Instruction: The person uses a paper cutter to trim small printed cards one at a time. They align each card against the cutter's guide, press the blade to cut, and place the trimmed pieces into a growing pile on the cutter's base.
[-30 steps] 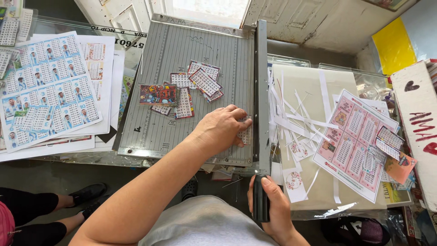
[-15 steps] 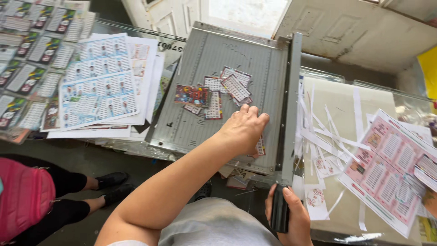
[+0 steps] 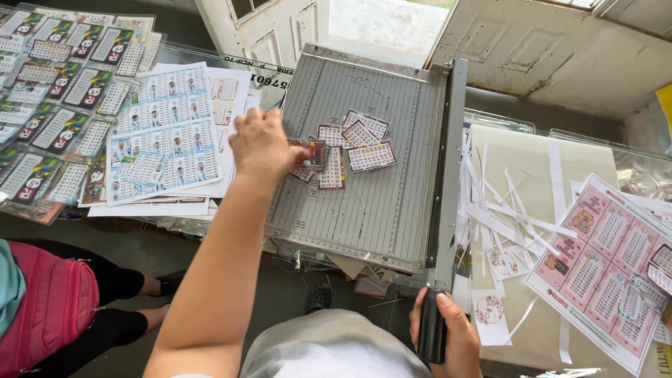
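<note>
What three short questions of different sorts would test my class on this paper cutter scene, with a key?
1. True or false: the right hand grips the cutter's black handle.
2. Which hand hovers over the small cut cards?
3. The white paper strips lie: A) left of the cutter, B) right of it.

Key: 1 true; 2 the left hand; 3 B.

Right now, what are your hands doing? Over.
Left hand over the small cut cards on the grey paper cutter. Right hand grips the cutter handle. Nothing blocking.
</note>
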